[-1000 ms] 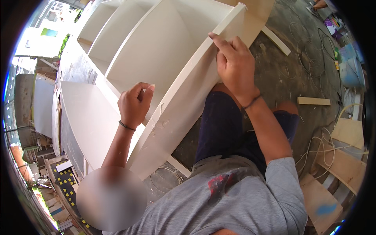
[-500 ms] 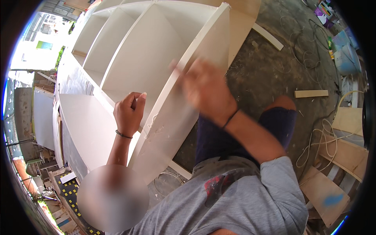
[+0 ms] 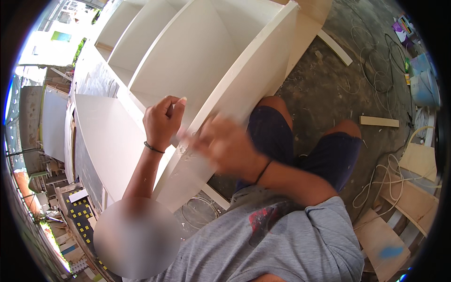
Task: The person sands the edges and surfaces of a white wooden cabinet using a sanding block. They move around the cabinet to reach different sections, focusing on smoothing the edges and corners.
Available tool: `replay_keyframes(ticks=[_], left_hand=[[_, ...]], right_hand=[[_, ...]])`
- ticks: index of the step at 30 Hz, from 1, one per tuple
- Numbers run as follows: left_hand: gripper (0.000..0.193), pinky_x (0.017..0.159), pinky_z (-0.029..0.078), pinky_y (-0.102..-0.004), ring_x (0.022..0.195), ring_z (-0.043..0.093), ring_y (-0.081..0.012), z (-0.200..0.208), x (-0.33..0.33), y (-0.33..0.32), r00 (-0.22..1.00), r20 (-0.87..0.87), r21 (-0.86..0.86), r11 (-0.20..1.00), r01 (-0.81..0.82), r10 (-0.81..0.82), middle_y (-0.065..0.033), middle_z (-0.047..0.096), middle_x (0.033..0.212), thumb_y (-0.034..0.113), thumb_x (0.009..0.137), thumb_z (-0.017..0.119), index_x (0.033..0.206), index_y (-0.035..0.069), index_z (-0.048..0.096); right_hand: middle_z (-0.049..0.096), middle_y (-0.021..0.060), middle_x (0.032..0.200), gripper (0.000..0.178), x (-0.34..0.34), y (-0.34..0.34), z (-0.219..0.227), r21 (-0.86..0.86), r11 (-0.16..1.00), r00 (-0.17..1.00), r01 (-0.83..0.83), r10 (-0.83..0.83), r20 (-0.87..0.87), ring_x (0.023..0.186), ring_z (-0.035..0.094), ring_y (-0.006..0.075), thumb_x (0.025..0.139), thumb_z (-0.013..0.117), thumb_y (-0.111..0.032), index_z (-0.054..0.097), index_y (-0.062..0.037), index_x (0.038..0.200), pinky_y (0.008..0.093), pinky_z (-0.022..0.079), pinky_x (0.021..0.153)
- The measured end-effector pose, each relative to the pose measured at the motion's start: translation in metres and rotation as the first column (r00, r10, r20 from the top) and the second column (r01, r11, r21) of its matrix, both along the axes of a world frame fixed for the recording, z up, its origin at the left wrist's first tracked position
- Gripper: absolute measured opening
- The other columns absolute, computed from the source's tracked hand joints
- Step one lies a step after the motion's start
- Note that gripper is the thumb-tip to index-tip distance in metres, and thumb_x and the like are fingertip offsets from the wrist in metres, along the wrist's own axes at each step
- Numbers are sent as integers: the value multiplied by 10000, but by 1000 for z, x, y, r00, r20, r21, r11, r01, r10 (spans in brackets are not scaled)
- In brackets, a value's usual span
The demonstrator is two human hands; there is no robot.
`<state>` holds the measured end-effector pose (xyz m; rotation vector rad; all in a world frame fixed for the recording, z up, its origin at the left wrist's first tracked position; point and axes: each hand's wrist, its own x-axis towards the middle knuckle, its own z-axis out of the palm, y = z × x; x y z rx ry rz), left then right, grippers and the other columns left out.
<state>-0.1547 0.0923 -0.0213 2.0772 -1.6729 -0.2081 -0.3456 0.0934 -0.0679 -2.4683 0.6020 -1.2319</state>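
Note:
A large white cabinet [image 3: 188,56] with several open compartments lies in front of me. My left hand [image 3: 163,121] is curled closed over the near compartment, its thumb laid against the fingers; whatever it may hold is hidden. Close to it, my right hand [image 3: 224,144] is at the long pale edge [image 3: 244,55] of the nearest side panel. Motion smears its fingers, so I cannot make out their grip or anything in them. Rough whitish patches [image 3: 177,157] mark the edge beside the two hands.
My knees are beside the panel. On the dark floor at right lie wood strips [image 3: 379,121], loose cables [image 3: 376,61] and boards [image 3: 383,239], with a pale blue bucket [image 3: 424,89] farther off. Another white panel [image 3: 105,136] extends on the left.
My right hand has slid down along the panel edge toward me, close to my left hand. The left hand stays closed. The view has shifted a little, and my left knee now shows.

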Motion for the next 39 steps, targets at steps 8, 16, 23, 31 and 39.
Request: replay_keyframes(ticks=[8, 16, 23, 31, 39], left_hand=[[245, 444, 266, -289, 426, 318, -89, -3, 3, 4, 1000, -12, -46, 999, -5, 4, 5, 370, 458, 213, 903, 667, 726, 44, 659], [266, 448, 268, -289, 427, 302, -81, -5, 6, 4, 999, -40, -54, 999, 1, -3, 17, 350, 457, 215, 912, 666, 714, 39, 643], [267, 453, 260, -281, 448, 286, -76, -5, 5, 4, 999, -42, -58, 998, -13, 10, 21, 328, 467, 206, 913, 669, 714, 31, 633], [269, 453, 255, -278, 452, 273, -71, -9, 9, 9, 999, -52, -78, 997, -10, 6, 28, 323, 468, 199, 914, 665, 708, 31, 623], [276, 450, 251, -280, 444, 268, -70, -4, 2, 2, 996, -92, -75, 997, -10, 3, 25, 316, 463, 189, 910, 664, 684, 40, 612]], right_hand=[[564, 56, 839, 427, -51, -96, 3, 48, 890, 891, 454, -452, -39, 812, 567, 235, 810, 624, -114, 661, -179, 1231, 385, 483, 686], [513, -6, 766, 449, 6, 25, 4, 43, 990, 974, -131, 120, 192, 736, 551, 196, 808, 611, -64, 679, -201, 1230, 372, 496, 729], [489, 34, 749, 466, -39, -92, -5, 8, 923, 910, 384, -379, 168, 692, 515, 228, 756, 635, -7, 675, -136, 1202, 368, 459, 618], [486, 13, 757, 511, -37, -87, -4, 115, 944, 930, 310, -326, 168, 737, 521, 203, 728, 619, -8, 700, -215, 1188, 369, 485, 700], [512, 25, 757, 541, -11, -25, 1, -51, 998, 975, 34, -22, 222, 744, 547, 246, 716, 599, 45, 696, -177, 1200, 360, 497, 658]])
